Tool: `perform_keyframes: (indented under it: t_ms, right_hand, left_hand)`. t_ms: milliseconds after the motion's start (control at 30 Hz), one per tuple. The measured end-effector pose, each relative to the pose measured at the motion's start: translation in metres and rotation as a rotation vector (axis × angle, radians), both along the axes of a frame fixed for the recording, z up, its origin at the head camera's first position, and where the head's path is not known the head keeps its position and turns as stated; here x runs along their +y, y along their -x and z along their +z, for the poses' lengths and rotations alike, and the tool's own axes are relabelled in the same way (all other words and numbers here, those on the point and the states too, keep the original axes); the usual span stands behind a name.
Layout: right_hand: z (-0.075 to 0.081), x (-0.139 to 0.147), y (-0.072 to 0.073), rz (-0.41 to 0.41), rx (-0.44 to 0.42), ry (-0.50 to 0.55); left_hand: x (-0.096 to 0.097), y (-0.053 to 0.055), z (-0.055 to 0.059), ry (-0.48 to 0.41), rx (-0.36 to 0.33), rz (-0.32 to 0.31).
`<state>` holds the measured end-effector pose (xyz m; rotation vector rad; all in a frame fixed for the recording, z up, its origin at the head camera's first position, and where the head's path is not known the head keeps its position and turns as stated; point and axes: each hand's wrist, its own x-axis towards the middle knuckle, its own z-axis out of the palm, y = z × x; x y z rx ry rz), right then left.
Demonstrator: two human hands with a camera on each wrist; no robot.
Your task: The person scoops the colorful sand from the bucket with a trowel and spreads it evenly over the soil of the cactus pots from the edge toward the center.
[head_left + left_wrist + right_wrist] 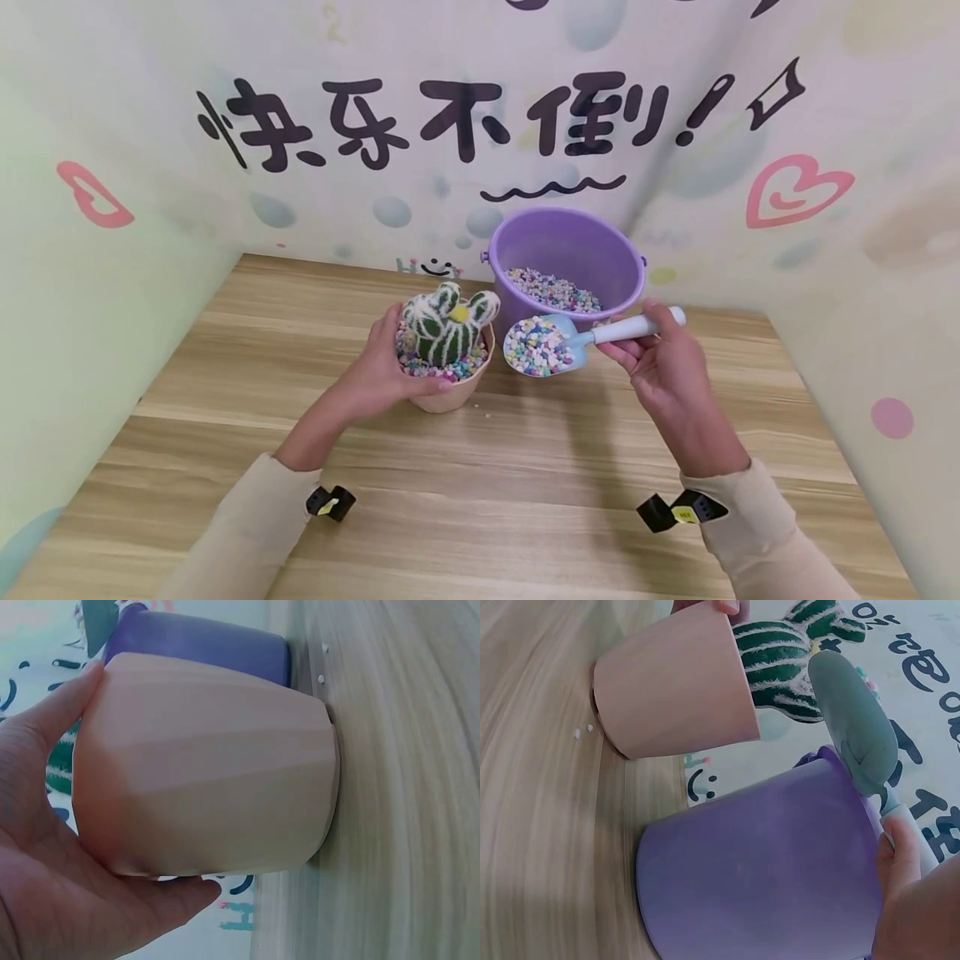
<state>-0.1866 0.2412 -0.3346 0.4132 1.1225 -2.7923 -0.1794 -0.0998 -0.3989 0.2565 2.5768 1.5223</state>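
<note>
A pale pink flowerpot point(444, 398) stands on the wooden table, holding a knitted-looking green and white cactus point(442, 337) with a yellow spot. Coloured pebbles surround the cactus base. My left hand point(378, 367) grips the pot near its rim, thumb at the front and fingers on the far side. In my right hand point(671, 362) is the white handle of a light blue scoop point(576, 354), heaped with small coloured pebbles point(536, 346). The scoop hangs level just right of the pot, in front of the bucket rim; its underside point(859, 724) shows in the right wrist view.
A purple bucket point(517, 233) stands behind the scoop against the back wall, with more coloured pebbles point(551, 290) at its bottom. Two small white pebbles point(577, 734) lie on the table point(480, 517) near the pot. Printed cloth walls point(322, 217) enclose the back and sides.
</note>
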Motion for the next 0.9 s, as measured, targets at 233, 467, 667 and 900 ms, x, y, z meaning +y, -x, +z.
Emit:
perform_keyframes:
  t_ms: [233, 467, 667, 900]
  right_hand:
    - [-0.008, -0.005, -0.005, -0.012, 0.032, -0.039]
    - [-0.013, -0.011, -0.008, -0.045, 0.029, -0.070]
    - [-0.014, -0.017, -0.008, -0.083, 0.027, -0.106]
    - [-0.012, -0.026, -0.008, -0.133, 0.033, -0.146]
  left_hand:
    - [-0.008, 0.009, -0.003, -0.186, 0.009, -0.121]
    - [-0.016, 0.015, -0.002, -0.234, -0.067, -0.194]
    - [-0.021, 0.018, 0.001, -0.218, -0.142, -0.232]
    - [-0.023, 0.019, 0.001, -0.216, -0.182, -0.244]
